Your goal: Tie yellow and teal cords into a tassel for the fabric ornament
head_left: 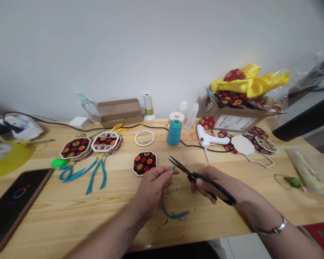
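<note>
My left hand [153,187] pinches a teal cord [174,215] near its upper end; the rest of the cord hangs down and curls on the wooden table [70,212]. My right hand [213,183], with a bracelet on the wrist, grips black scissors [194,176]. Their blades are open and point left at the cord tip by my left fingers. Just behind my left hand lies a patterned fabric piece [144,162] with red and yellow dots.
A teal thread spool [174,132], white glue gun [209,138], white lattice ring [144,137] and stacked ornaments with teal tassels [91,145] lie behind. A phone [14,201] sits front left. A box of yellow fabric [245,97] stands back right.
</note>
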A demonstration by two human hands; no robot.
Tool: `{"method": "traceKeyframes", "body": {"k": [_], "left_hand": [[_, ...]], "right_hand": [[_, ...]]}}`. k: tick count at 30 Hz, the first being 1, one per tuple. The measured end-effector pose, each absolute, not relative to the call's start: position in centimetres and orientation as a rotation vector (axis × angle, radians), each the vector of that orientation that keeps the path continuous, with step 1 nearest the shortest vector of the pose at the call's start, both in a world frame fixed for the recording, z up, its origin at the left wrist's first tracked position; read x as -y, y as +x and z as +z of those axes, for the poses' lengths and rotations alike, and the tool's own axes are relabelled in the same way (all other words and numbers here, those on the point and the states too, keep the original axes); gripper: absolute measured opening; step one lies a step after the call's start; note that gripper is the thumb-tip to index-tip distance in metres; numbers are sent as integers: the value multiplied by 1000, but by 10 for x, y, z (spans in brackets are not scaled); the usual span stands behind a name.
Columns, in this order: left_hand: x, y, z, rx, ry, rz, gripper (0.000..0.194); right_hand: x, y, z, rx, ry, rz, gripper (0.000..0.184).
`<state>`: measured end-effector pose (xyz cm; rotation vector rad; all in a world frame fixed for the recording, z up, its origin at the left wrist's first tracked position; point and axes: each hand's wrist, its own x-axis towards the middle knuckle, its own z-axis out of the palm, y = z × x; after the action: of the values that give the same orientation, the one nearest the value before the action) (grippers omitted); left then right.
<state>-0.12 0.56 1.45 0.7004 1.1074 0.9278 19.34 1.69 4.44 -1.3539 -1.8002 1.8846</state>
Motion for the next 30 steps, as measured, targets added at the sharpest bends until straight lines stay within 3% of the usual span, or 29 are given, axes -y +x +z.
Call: {"method": "traceKeyframes", "body": {"k": [23,30], "left_hand": [[-5,-2,14,-1080,679,931,23],[-11,-5,9,-1046,470,1067,22]], "right_hand": [[-17,198,25,1764,-1419,1882,44],[-7,197,48,2144,-1301,1752,18]]}}
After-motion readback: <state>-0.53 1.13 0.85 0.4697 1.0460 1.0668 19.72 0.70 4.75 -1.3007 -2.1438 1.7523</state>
